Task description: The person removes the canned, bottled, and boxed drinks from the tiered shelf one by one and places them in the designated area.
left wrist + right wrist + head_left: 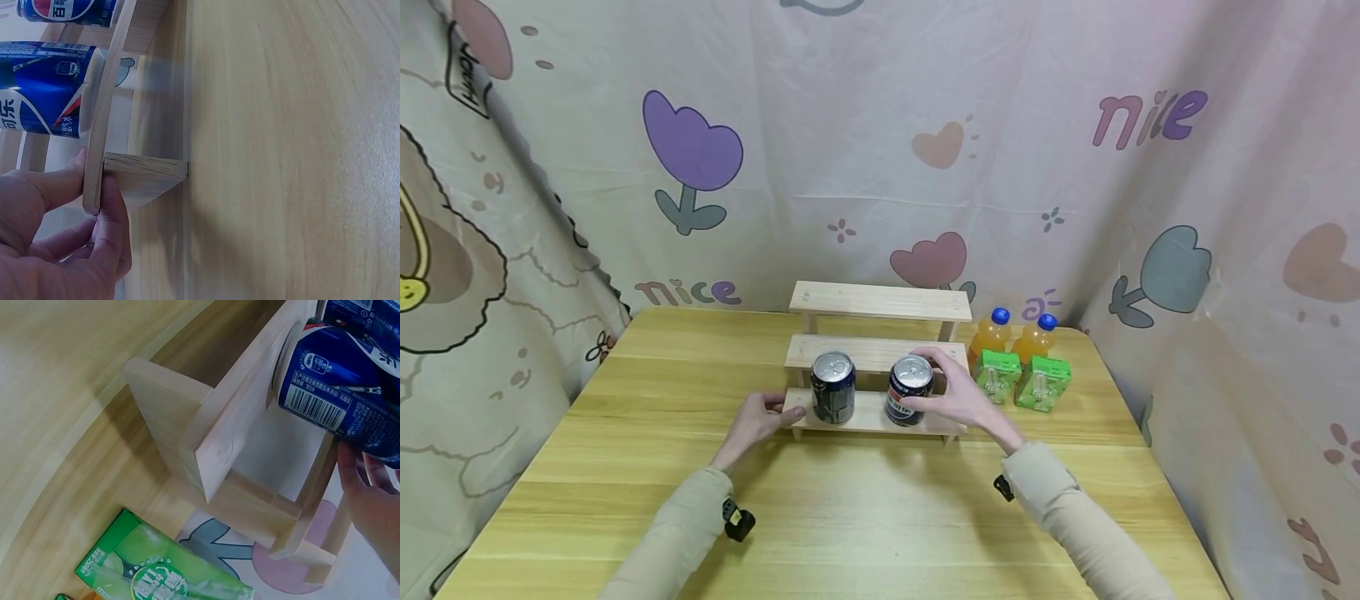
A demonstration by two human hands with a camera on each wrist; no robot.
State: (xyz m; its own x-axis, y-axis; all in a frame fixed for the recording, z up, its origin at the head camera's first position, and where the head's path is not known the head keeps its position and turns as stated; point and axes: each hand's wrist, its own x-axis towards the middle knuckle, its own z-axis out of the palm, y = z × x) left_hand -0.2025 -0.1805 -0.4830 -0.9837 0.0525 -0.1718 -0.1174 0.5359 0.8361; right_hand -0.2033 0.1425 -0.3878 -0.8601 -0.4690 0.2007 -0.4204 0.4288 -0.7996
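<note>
A three-step wooden shelf (880,298) stands at the table's far side. Two blue soda cans rest upright on its lowest step: the left can (833,390) and the right can (904,407). My right hand (958,396) grips the right can, thumb at its front and fingers behind; in the right wrist view the fingers lie against this blue can (331,381). My left hand (760,421) pinches the left end of the lowest step (103,119), thumb on top and fingers beneath, just beside the left can (47,87).
Right of the shelf, two green drink cartons (1042,383) stand in front of two orange juice bottles (991,333) with blue caps. A printed curtain (850,167) hangs behind the wooden table (865,517) and along both sides.
</note>
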